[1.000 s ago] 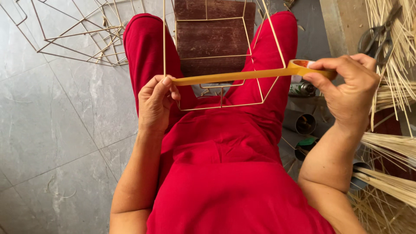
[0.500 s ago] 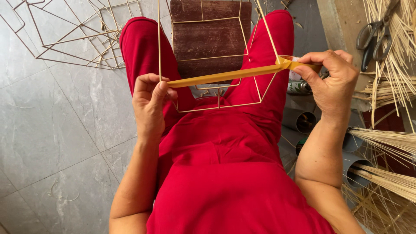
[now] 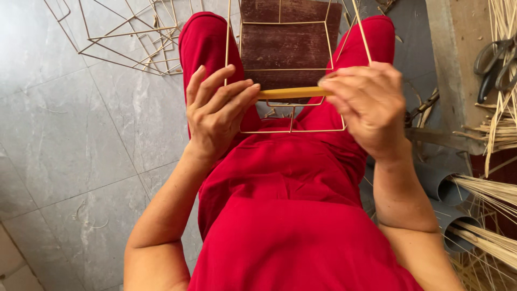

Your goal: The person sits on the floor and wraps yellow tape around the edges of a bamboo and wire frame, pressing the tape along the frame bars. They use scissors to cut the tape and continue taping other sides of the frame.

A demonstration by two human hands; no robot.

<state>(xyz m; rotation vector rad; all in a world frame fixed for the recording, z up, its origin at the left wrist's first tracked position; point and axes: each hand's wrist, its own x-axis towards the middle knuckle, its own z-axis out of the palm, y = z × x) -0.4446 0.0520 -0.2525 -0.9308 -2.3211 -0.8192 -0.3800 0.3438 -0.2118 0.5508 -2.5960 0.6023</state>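
A flat yellow strip (image 3: 293,92) runs level between my two hands, above my lap in red clothing. My left hand (image 3: 218,110) pinches its left end with fingers partly spread. My right hand (image 3: 366,105) is closed over its right end, hiding that end. Behind the strip stands a thin box-shaped wire frame (image 3: 293,70), resting between my knees in front of a dark brown wooden board (image 3: 291,43). Both hands are close to the frame's uprights.
More thin wire frames (image 3: 129,40) lie on the grey tiled floor at upper left. Scissors (image 3: 493,62) and pale reed bundles (image 3: 501,129) sit on the right. Grey tubes (image 3: 447,188) holding reed strands lie by my right elbow.
My right hand has slid left along the strip, coming much nearer my left hand. The visible length of strip is far shorter. My left hand's fingers have spread.
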